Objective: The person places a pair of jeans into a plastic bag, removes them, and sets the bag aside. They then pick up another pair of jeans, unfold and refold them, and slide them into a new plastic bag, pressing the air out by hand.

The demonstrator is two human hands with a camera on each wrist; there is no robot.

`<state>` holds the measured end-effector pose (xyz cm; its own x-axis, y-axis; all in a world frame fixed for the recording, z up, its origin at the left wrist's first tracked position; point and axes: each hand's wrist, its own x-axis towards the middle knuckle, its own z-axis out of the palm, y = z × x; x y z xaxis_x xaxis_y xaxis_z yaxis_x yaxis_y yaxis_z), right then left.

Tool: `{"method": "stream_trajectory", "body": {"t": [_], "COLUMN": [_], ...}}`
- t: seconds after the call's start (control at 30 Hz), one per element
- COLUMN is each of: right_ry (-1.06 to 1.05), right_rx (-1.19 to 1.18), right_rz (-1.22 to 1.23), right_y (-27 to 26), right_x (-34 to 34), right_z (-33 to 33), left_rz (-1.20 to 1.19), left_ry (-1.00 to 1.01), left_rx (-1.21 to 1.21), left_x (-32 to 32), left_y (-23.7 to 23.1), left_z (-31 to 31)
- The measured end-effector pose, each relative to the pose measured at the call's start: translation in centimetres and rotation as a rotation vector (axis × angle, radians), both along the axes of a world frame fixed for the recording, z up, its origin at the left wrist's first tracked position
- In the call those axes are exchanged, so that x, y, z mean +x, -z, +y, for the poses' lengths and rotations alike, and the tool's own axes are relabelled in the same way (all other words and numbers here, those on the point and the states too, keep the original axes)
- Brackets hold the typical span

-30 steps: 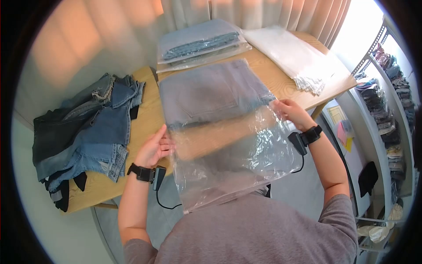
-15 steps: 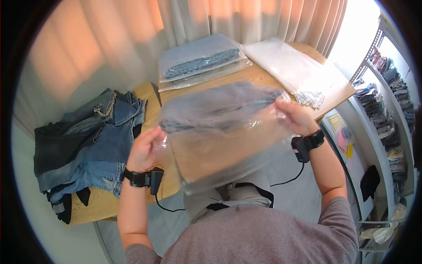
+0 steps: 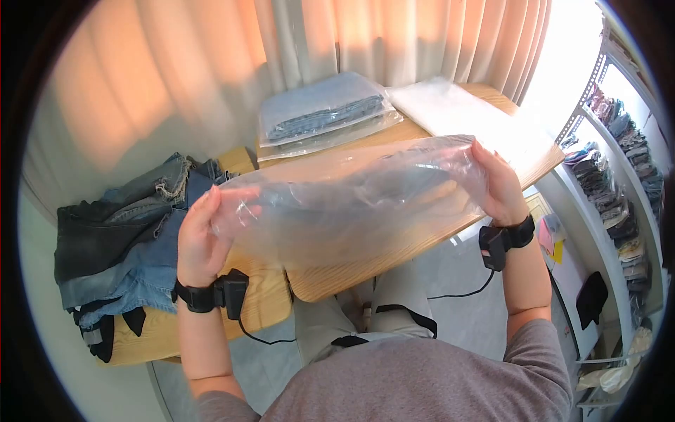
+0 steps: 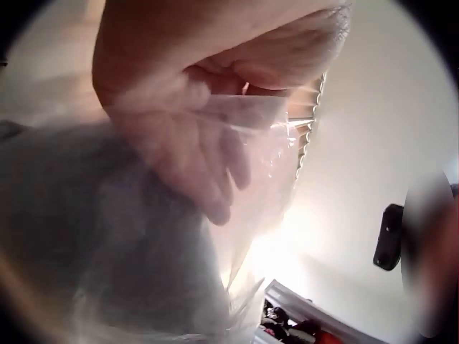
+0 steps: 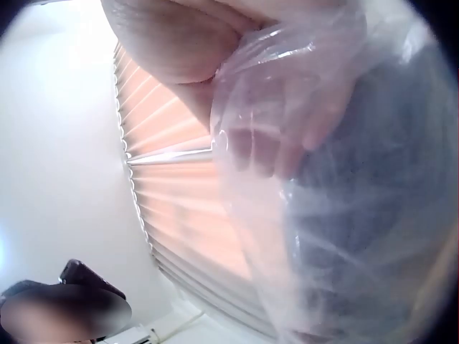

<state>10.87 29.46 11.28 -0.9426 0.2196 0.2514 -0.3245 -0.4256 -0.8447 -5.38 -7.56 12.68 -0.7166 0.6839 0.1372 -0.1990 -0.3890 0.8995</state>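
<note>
A clear plastic bag with folded grey-blue denim inside is held up above the front of the table, blurred in the head view. My left hand grips its left edge, the fingers lying behind the film. On the right edge, my right hand pinches the bag between thumb and fingers. The left wrist view shows the left hand with its fingers seen through the plastic beside the dark garment. In the right wrist view, film covers the fingers of the right hand, next to the denim.
Bagged folded jeans lie stacked at the table's back. To their right is a pile of empty clear bags. Loose jeans are heaped on the left table. Shelves of folded clothes stand at the right.
The bag's lower part has swung up and folded, baring the table's front edge. Both hands have moved apart, the left one up and leftwards, the right one slightly rightwards.
</note>
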Motion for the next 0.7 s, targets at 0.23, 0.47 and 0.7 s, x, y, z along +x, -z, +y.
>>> {"method": "stream_trajectory", "body": {"t": [0.23,0.47,0.7], "right_ry": [0.031,-0.097,-0.068], "right_rx": [0.11,0.157,0.128], "right_rz": [-0.552,-0.551,-0.423], "right_y": [12.0,14.9,12.0], "right_x": [3.9,8.8,7.2], "right_z": [0.0,-1.5,-0.1], "left_rz": [-0.012,-0.061,0.048], "left_ry": [0.01,-0.028,-0.1], "left_rx": [-0.433,-0.526,-0.468], "left_x": [1.8,6.5,4.4], "left_y": [12.2,15.7,14.0], "left_z": [-2.8,-4.7,-4.0]}}
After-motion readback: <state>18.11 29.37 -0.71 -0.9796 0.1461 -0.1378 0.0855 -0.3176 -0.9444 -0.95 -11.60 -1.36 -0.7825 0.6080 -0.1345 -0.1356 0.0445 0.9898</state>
